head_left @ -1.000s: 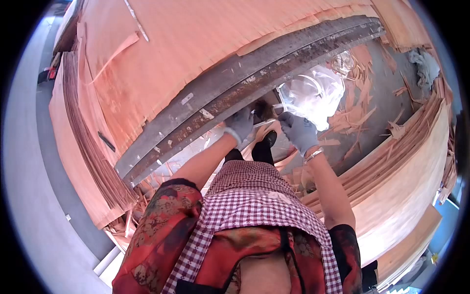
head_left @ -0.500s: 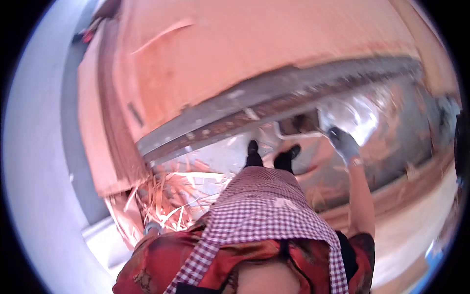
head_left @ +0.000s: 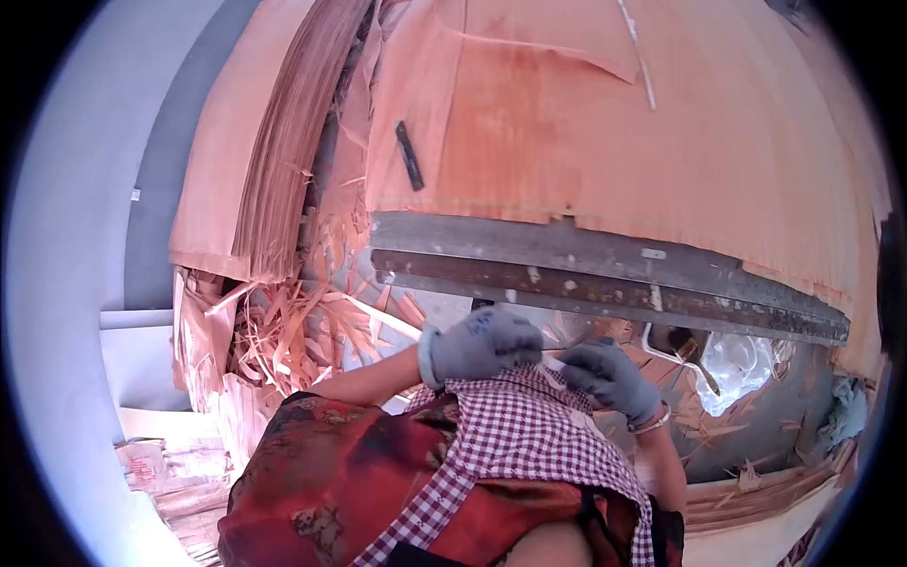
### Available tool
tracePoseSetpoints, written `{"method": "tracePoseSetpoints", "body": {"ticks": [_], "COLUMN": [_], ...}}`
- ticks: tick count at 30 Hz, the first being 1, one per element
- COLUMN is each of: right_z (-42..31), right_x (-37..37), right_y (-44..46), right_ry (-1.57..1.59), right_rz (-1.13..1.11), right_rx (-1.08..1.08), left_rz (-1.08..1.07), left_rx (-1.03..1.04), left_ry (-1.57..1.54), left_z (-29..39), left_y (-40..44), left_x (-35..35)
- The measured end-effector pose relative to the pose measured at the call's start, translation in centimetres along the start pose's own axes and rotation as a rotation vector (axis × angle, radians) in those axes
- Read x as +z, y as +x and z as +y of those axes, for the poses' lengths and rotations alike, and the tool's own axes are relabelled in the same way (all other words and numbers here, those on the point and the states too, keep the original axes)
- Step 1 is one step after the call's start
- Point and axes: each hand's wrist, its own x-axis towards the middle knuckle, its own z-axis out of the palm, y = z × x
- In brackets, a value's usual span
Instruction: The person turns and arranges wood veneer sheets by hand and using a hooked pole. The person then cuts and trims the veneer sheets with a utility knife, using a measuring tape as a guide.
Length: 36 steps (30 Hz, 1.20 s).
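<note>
Both hands wear grey gloves and meet in front of the checked apron (head_left: 529, 425). My left hand (head_left: 487, 348) has its fingers curled together around a small white item (head_left: 552, 363), too small to identify. My right hand (head_left: 612, 378) is closed beside it, its fingertips at the same item; what it grips is partly hidden. Beyond the hands runs the worn metal edge (head_left: 567, 288) of the table, under a wide sheet of orange-brown veneer (head_left: 642, 151). A dark narrow tool (head_left: 409, 156) lies on the veneer's left part.
A veneer stack (head_left: 274, 161) stands at the left, with torn strips (head_left: 288, 340) heaped below it. Clear plastic (head_left: 737, 369) hangs or lies beyond my right hand, near a white-edged frame (head_left: 666, 354). More veneer (head_left: 756, 506) is stacked at the lower right.
The view has swung left. My left hand, low at the left half a second ago, has come up to the middle; my right hand has moved from the plastic toward it.
</note>
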Motion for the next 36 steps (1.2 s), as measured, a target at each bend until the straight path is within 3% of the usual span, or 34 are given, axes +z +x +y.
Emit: {"method": "tracePoseSetpoints", "body": {"ticks": [3,5,6,9,10,14,17,22,29,36], "right_z": [-2.7,-4.2,-4.6,-6.3,-6.5,-5.6,-3.0,-3.5,-2.6,-1.0], "right_x": [2.2,3.1,3.0,2.9,2.9,1.4,-0.1,-1.2,-1.8,-2.2], "right_y": [4.2,7.4,9.3,14.7,16.3,22.5,24.8,25.6,26.1,25.1], "right_ry": [0.167,0.233,0.072,-0.234,-0.164,-0.032,-0.019,-0.044,-0.069,0.058], "right_rz": [0.095,0.171,0.161,0.249,0.242,0.228,0.215,0.138,0.079,0.065], "right_rx": [0.175,0.33,0.293,0.27,0.332,0.521,0.565,0.68,0.671,0.696], "left_rz": [0.224,0.355,0.417,0.435,0.465,0.653,0.905,0.648,0.362,0.348], "left_rx": [-0.043,-0.29,-0.408,-0.555,-0.657,-0.542,-0.279,-0.113,-0.266,-0.279], "left_ry": [-0.009,-0.378,-0.558,-0.516,-0.682,-0.685,0.011,0.333,0.643,0.645], "left_z": [-5.7,-7.8,-8.9,-11.2,-9.6,-14.9,-16.9,-15.7,-16.6,-16.7], "left_y": [-4.4,-6.7,-7.5,-8.9,-8.6,-8.0,-8.0,-7.3,-3.9,-3.3], "left_x": [-4.6,-7.4,-8.9,-13.9,-15.7,-16.8,-15.7,-13.7,-12.2,-12.4]}}
